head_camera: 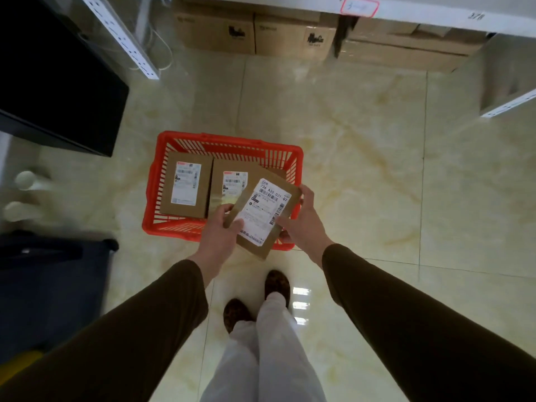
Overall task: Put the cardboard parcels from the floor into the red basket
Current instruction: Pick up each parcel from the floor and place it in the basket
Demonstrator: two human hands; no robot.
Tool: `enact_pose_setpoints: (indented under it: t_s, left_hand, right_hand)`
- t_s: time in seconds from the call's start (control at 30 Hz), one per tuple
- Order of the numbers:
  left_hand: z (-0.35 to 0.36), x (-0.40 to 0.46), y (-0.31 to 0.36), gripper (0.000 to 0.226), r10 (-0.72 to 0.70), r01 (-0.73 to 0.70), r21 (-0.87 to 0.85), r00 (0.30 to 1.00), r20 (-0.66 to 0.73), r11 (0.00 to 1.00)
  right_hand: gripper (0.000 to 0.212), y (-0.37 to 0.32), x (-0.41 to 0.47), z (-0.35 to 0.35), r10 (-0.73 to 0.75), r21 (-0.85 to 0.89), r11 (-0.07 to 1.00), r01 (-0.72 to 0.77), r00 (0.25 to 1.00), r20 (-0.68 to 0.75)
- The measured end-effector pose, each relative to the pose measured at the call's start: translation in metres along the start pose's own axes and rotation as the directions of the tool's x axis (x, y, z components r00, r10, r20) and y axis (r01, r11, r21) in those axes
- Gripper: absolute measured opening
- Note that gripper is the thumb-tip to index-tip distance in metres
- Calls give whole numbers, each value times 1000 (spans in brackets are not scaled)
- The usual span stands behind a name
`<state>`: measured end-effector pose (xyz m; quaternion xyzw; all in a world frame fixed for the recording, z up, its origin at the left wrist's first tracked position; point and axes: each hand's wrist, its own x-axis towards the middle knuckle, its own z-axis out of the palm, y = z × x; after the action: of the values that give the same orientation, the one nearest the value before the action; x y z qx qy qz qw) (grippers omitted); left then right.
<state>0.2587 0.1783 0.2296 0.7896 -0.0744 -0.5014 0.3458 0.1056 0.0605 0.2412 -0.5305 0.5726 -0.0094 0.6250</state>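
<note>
**Inspector:** Start with the hands.

**Assistant:** Both grip one parcel (262, 211). The left hand (219, 232) pinches its near-left corner, thumb on top, fingers curled beneath. The right hand (301, 220) clasps the right edge, thumb across the top face, fingertips wrapped under the near corner.

**Inspector:** The parcel's condition?

**Assistant:** Flat, brown cardboard, held tilted and turned at an angle, above the near-right corner of the basket (162, 146). A large white label (265, 210) covers most of its top face, with bold characters along the far end and barcodes at the side. The small print is not legible.

**Inspector:** Contents of the basket?

**Assistant:** Two more brown boxes lie side by side. The left box (187, 184) shows fully, with a white label on top. The middle box (229, 181) is partly hidden by the held parcel. The basket is red slatted plastic and stands on the floor (362, 140), which is glossy, cream marbled tile.

**Inspector:** Surroundings?

**Assistant:** Brown sleeves (406, 314), light trousers (261, 358) and dark patterned shoes (277, 284) just behind the basket. Large cartons (255, 33) sit under a white shelf (435, 15) at the far side. A black cabinet (58, 82) stands at the left, and a dark blue bin (49, 285) nearer, also left.
</note>
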Motion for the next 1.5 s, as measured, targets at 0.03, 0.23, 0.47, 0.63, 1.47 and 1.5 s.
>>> enact_pose_setpoints:
  t_s: [0.03,0.23,0.47,0.63,1.47,1.5]
  left_hand:
    - [-1,6,4,32,10,-10,-7,1000,-15,1000]
    - [-4,44,27,51,78,-79,-9,994,-73,997]
    - [-27,82,44,56,136,-142,69,987,92,987]
    - [-33,112,74,57,247,-390,319,879,407,864]
    - [11,191,95,41,165,-648,554,714,680,523]
    - [13,191,94,40,166,-652,550,710,684,522]
  right_hand:
    - [78,1,4,1,16,66,998,-15,1000,-8]
    - [57,10,21,27,159,444,894,-60,969,-187]
    - [53,20,19,62,330,589,800,-108,901,-282]
    - [63,28,11,87,358,632,769,-97,884,-301]
    - [38,59,55,141,602,868,473,-154,776,-190]
    - [39,59,58,140,613,876,455,-161,770,-177]
